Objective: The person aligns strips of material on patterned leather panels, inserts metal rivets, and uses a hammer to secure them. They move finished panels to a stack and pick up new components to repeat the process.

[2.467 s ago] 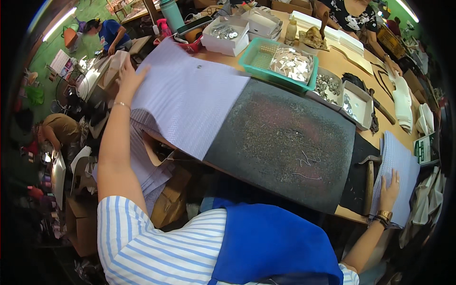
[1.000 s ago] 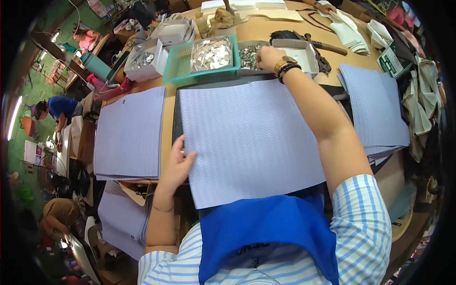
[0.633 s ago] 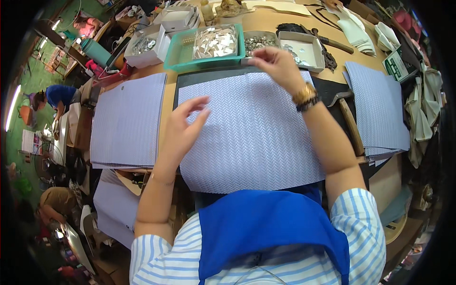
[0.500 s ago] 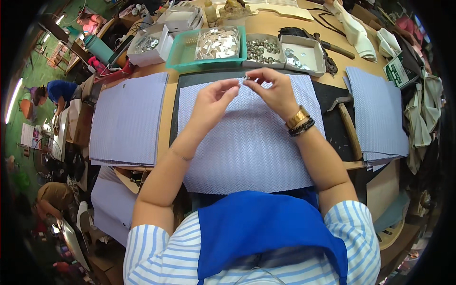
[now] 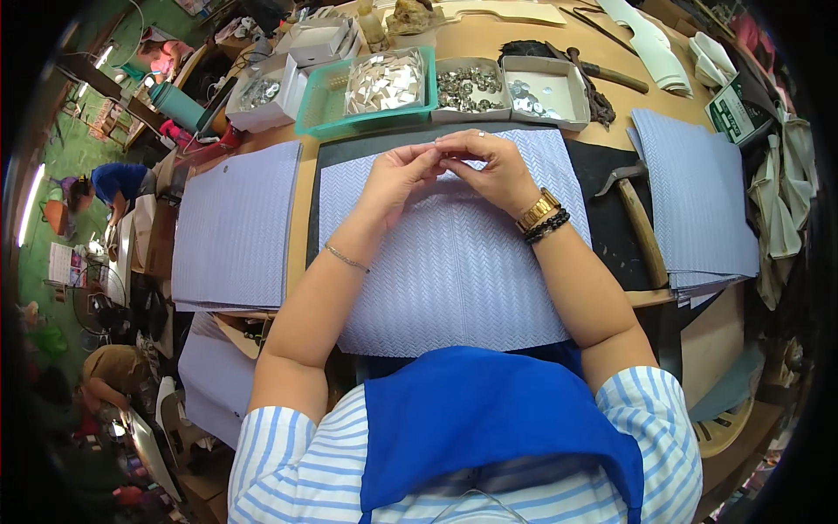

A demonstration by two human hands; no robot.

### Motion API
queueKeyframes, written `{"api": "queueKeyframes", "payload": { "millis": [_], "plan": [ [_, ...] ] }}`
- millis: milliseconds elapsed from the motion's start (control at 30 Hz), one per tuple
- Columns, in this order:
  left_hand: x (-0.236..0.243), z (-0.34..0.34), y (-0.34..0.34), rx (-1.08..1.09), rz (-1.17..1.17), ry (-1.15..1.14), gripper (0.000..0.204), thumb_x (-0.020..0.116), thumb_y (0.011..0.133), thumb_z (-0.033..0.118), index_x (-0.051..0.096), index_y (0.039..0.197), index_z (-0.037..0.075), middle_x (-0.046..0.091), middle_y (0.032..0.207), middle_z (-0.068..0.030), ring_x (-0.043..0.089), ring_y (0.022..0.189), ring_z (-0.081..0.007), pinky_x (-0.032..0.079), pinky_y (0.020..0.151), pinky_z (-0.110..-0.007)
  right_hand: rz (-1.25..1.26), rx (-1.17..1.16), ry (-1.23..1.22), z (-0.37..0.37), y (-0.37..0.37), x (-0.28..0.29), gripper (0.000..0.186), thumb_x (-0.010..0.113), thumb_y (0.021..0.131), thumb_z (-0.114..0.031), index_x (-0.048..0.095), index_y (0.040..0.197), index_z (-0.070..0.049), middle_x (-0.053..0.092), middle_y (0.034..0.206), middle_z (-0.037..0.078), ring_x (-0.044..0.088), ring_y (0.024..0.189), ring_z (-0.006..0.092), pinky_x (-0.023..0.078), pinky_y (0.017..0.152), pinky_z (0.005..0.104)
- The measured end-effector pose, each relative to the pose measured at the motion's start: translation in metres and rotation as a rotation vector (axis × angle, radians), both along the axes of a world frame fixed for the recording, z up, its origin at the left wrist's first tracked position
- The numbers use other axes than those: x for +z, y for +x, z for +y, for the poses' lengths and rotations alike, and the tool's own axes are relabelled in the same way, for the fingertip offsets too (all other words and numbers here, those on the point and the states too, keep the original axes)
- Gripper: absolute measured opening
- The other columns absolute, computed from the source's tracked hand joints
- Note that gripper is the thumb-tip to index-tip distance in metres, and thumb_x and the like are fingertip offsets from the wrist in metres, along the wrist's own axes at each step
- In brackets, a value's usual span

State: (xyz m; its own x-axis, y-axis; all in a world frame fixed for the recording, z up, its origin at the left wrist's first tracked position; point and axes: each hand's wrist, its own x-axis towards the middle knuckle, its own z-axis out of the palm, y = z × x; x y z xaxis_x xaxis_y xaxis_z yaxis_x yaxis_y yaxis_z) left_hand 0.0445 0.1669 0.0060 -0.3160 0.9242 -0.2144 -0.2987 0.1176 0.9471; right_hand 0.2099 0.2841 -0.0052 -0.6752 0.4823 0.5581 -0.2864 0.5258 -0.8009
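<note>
The left hand (image 5: 403,177) and right hand (image 5: 489,170) meet fingertip to fingertip, fingers bunched narrowly; the tips hide one another, so I cannot tell whether they pinch anything. They are above the far part of a lilac-blue herringbone-textured sheet (image 5: 454,279), which lies over a black pad (image 5: 345,147) on the bench (image 5: 476,39). At the right edge, a green-and-white box (image 5: 733,113) carries white print on its green panel; far left, a printed paper (image 5: 61,262) is too small to read. Beyond the pad stands a row of containers. A teal plastic basket (image 5: 307,118) holds a tray of small flat white and tan pieces (image 5: 384,83), filling its right side. Touching or just beside it, a shallow carton (image 5: 471,114) contains small shiny metal fittings (image 5: 470,85), and next to that a white carton (image 5: 569,83) has flat silvery discs (image 5: 528,100) gathered mostly toward its left. Left of the basket, a white cardboard box (image 5: 284,103) holds more silvery metal parts (image 5: 259,92). Stacks of similar sheets flank the pad: a left stack (image 5: 236,227), its top sheet bearing one small round fitting (image 5: 226,168) near the far edge, and a right stack (image 5: 698,201). A wooden-handled hammer (image 5: 642,227) lies between pad and right stack.
</note>
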Motion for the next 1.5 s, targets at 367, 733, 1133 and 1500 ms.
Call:
{"api": "queueKeyframes", "payload": {
  "millis": [367, 733, 1133, 1500],
  "plan": [
    [0.01, 0.019, -0.012, -0.099, 0.179, -0.007, 0.029, 0.077, 0.097, 0.026, 0.076, 0.12, 0.008, 0.076, 0.106, 0.0, 0.064, 0.09, -0.0073, 0.052, 0.083, -0.024, 0.011, -0.084, 0.001, 0.012, 0.003, -0.001, 0.023, 0.078, 0.09, 0.001, 0.077, 0.113, -0.003, 0.073, 0.11, 0.009, 0.074, 0.099, 0.0176, 0.062, 0.085, 0.0294],
    [-0.001, 0.019, -0.03, -0.058, 1.506, 0.108, 0.031, 0.077, 0.091, 0.026, 0.074, 0.115, 0.005, 0.074, 0.108, -0.0119, 0.068, 0.094, -0.0246, 0.054, 0.087, -0.038, -0.299, -0.199, -0.061, 0.014, 0.004, -0.007, 0.018, 0.082, 0.087, -0.01, 0.075, 0.102, -0.002, 0.078, 0.09, 0.01, 0.076, 0.084, 0.0152, 0.06, 0.076, 0.0299],
    [-0.003, 0.04, -0.045, -0.157, 0.725, -0.036, 0.02, 0.074, 0.096, 0.013, 0.067, 0.112, 0.005, 0.068, 0.095, 0.0004, 0.059, 0.086, -0.0064, 0.049, 0.077, -0.024, -0.241, -0.272, 0.305, 0.01, -0.004, -0.01, 0.015, 0.082, 0.084, -0.017, 0.079, 0.097, -0.011, 0.077, 0.094, 0.01, 0.074, 0.086, 0.0281, 0.06, 0.079, 0.0371],
    [-0.004, 0.036, -0.05, -0.168, 0.615, -0.041, 0.03, 0.078, 0.093, 0.013, 0.063, 0.118, 0.006, 0.069, 0.099, -0.0008, 0.059, 0.087, -0.0051, 0.048, 0.078, -0.022, -0.271, -0.315, 0.583, 0.006, -0.007, -0.008, 0.011, 0.079, 0.087, -0.015, 0.08, 0.097, -0.012, 0.079, 0.104, 0.002, 0.072, 0.09, 0.0245, 0.059, 0.081, 0.0351]
  ]
}}
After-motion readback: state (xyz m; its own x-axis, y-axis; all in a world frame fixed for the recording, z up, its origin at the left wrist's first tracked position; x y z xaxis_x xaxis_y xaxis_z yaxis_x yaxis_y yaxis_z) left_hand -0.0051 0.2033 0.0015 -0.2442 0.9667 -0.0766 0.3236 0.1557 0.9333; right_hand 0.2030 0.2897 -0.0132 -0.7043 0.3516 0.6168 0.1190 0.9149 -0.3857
